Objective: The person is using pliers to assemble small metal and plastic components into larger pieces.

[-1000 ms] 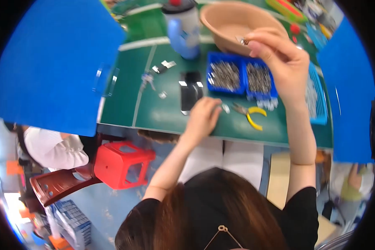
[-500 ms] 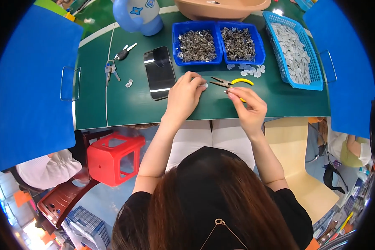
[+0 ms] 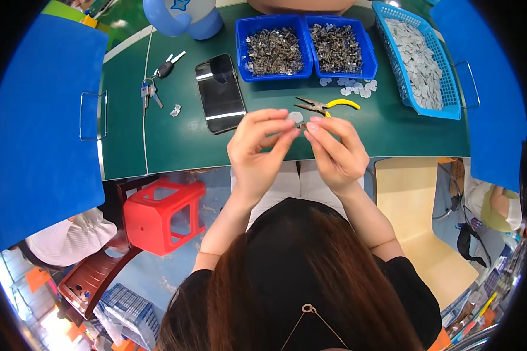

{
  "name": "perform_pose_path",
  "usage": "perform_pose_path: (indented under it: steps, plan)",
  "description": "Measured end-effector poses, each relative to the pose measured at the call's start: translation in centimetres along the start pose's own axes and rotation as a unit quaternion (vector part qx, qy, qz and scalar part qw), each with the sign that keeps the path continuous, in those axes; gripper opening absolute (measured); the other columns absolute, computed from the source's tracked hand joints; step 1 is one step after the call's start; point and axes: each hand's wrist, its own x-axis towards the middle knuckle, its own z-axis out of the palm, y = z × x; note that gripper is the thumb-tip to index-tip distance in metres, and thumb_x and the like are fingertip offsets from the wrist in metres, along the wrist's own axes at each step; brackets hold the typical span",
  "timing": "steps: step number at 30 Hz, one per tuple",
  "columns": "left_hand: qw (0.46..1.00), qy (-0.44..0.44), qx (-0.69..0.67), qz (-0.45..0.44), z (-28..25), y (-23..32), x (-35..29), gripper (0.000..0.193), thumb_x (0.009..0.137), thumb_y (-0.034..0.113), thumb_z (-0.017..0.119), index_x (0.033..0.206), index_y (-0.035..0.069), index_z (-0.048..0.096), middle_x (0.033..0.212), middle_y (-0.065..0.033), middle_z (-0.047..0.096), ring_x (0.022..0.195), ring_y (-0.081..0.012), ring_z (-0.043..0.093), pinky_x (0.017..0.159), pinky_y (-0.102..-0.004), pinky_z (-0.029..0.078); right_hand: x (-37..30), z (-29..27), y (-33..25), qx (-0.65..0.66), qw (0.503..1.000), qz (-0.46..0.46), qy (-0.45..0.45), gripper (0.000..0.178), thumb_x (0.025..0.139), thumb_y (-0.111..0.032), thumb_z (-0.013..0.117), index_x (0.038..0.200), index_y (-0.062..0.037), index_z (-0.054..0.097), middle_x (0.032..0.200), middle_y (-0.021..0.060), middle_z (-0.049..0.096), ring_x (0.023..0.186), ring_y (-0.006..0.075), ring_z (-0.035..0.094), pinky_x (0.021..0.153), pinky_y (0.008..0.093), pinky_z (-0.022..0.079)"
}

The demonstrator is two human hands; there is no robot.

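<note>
A black smartphone (image 3: pixel 219 92) lies flat on the green table (image 3: pixel 158 140), up and to the left of the left hand's fingers (image 3: pixel 272 130), well apart from them; its dark screen shows only pale bands of reflected light. Straight beyond the fingers stand two dark blue open bins (image 3: pixel 304 47) side by side, each rectangular and filled with small greyish metal bits. Up and to the right of the right hand's fingers (image 3: pixel 328 130) sits a lighter blue mesh basket (image 3: pixel 445 99), long and slanted, holding pale flat pieces.
</note>
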Motion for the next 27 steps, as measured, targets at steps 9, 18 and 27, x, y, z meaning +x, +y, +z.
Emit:
perform_pose_path:
  steps: [9, 18, 27]
  plan:
    - [0.965, 0.025, 0.167, 0.200, -0.2, 1.2, -1.1, 0.026, 0.064, -0.012, 0.073, 0.085, 0.000, 0.062, 0.093, -0.0127, 0.059, 0.082, -0.0180, 0.063, 0.066, -0.0231, 0.057, 0.7, -1.1, -0.9, -0.047, 0.996, -0.076, -0.030, 0.029, 0.064, 0.006, 0.070, 0.092, 0.0006, 0.066, 0.090, 0.0106, 0.062, 0.077, 0.0251, 0.063, 0.065, 0.0317, 0.052]
    - [0.970, 0.052, 0.142, 0.189, 0.1, 1.3, -1.4, 0.026, 0.063, -0.009, 0.075, 0.084, 0.002, 0.064, 0.089, -0.0104, 0.061, 0.077, -0.0180, 0.063, 0.063, -0.0241, 0.055, 1.0, -1.3, -1.5, -0.043, 0.992, -0.109, -0.041, 0.025, 0.069, 0.007, 0.069, 0.093, 0.0023, 0.064, 0.091, 0.0122, 0.061, 0.079, 0.0261, 0.064, 0.067, 0.0320, 0.053]
    - [0.981, 0.043, 0.096, 0.164, -0.2, 1.2, -1.6, 0.025, 0.064, -0.010, 0.073, 0.085, 0.002, 0.064, 0.090, -0.0109, 0.061, 0.078, -0.0176, 0.063, 0.063, -0.0238, 0.055, 1.4, -1.5, -1.6, -0.071, 0.989, -0.111, -0.066, 0.026, 0.069, 0.007, 0.069, 0.094, 0.0014, 0.064, 0.092, 0.0121, 0.062, 0.080, 0.0251, 0.064, 0.068, 0.0321, 0.053]
